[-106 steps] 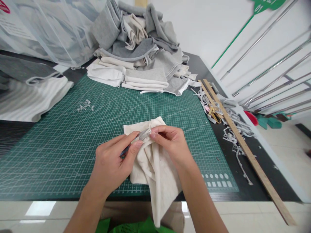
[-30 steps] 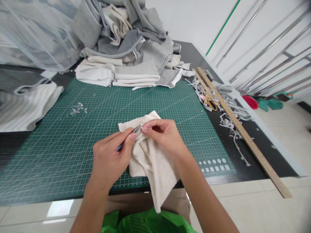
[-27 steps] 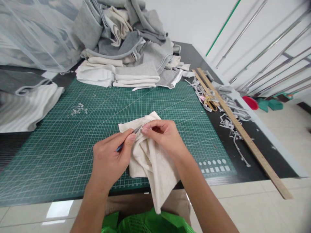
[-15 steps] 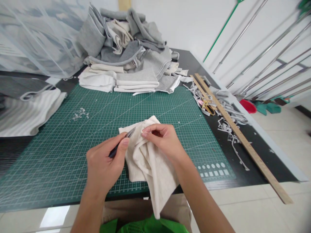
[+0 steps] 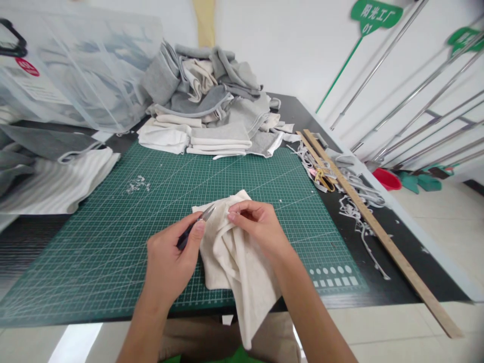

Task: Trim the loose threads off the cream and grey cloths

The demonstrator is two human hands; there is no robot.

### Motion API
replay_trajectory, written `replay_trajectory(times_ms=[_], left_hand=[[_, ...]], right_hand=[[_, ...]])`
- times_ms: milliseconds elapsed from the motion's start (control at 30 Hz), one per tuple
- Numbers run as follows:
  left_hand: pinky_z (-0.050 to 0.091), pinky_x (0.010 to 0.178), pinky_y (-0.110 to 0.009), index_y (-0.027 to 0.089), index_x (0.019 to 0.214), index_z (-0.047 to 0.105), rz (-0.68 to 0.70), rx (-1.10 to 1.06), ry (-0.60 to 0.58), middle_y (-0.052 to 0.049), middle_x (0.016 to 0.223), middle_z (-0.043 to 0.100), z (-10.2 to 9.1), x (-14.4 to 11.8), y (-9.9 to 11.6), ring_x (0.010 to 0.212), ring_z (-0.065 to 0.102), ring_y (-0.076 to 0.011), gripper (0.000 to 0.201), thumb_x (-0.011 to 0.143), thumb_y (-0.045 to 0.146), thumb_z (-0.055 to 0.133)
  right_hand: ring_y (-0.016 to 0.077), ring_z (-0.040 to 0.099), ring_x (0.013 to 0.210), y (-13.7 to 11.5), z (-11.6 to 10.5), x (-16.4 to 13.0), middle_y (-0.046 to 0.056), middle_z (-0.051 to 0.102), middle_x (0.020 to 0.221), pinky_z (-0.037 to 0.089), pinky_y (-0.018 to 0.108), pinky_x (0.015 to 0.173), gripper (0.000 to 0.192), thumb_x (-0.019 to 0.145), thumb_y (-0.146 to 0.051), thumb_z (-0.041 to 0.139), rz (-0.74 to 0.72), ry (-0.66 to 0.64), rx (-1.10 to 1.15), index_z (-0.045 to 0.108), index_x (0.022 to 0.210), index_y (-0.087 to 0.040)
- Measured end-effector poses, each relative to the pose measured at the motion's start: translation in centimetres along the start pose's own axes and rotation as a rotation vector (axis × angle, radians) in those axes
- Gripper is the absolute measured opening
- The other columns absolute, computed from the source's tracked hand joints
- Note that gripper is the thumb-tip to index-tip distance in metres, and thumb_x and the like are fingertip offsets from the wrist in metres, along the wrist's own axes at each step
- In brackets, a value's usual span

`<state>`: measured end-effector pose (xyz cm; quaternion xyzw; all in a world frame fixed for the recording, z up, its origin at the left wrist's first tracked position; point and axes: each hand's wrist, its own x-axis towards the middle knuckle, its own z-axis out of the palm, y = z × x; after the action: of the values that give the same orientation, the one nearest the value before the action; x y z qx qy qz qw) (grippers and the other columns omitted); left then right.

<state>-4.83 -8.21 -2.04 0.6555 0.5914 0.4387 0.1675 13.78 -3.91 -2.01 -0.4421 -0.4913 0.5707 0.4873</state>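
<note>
My left hand (image 5: pixel 170 264) fingers are clenched on a small dark-handled metal blade tool (image 5: pixel 195 227), tip aimed at the cloth's top edge. My right hand (image 5: pixel 259 227) fingers pinch a fold of the cream knit fabric piece (image 5: pixel 230 257), which lies on the green gridded cutting mat (image 5: pixel 94 242) between both hands, its lower end draped off the tabletop edge. Right of my fingers: long wooden ruler (image 5: pixel 378 232) among grey trimmings. Beyond: pile of folded grey and cream fabric (image 5: pixel 212 111).
</note>
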Motion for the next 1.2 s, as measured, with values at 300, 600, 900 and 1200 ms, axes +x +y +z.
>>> replay_trajectory(times_ms=[300, 600, 900, 1200], left_hand=[[0.055, 0.082, -0.035, 0.021, 0.110, 0.071, -0.121, -0.013, 0.099, -0.006, 0.101, 0.076, 0.1, 0.2, -1.0, 0.092, 0.071, -0.0235, 0.033, 0.094, 0.043, 0.054], [0.052, 0.083, -0.035, 0.021, 0.113, 0.070, -0.110, 0.022, 0.255, -0.007, 0.101, 0.076, 0.1, -0.7, -0.2, 0.090, 0.071, -0.0234, 0.033, 0.093, 0.043, 0.056], [0.053, 0.078, -0.032, 0.018, 0.111, 0.070, -0.112, 0.016, 0.351, -0.008, 0.099, 0.076, -1.0, -3.2, -0.7, 0.086, 0.072, -0.0228, 0.033, 0.093, 0.042, 0.055], [0.053, 0.077, -0.028, 0.014, 0.110, 0.070, -0.051, 0.064, 0.500, -0.009, 0.100, 0.077, -2.7, -5.0, -1.9, 0.084, 0.073, -0.0209, 0.032, 0.094, 0.037, 0.054]], right_hand=[[0.0174, 0.065, 0.081, -2.4, -0.4, -0.9, 0.005, 0.073, 0.097, 0.049, 0.033, 0.074, 0.013, 0.085, -0.020, 0.063, -0.455, 0.299, -0.400, 0.073, 0.094, -0.023], [0.0217, 0.065, 0.077, -2.4, -12.5, -0.6, 0.011, 0.073, 0.094, 0.050, 0.035, 0.068, 0.035, 0.076, -0.036, 0.074, -0.172, 0.355, -1.042, 0.074, 0.103, -0.014], [0.0194, 0.061, 0.069, 0.6, -13.0, 1.7, 0.008, 0.072, 0.082, 0.049, 0.034, 0.068, 0.018, 0.085, -0.027, 0.063, -0.332, 0.285, -1.126, 0.076, 0.080, -0.016], [0.0235, 0.064, 0.075, -1.4, -10.9, 1.7, 0.009, 0.070, 0.080, 0.051, 0.038, 0.073, 0.020, 0.088, -0.021, 0.053, -0.498, 0.308, -1.187, 0.070, 0.079, -0.016]])
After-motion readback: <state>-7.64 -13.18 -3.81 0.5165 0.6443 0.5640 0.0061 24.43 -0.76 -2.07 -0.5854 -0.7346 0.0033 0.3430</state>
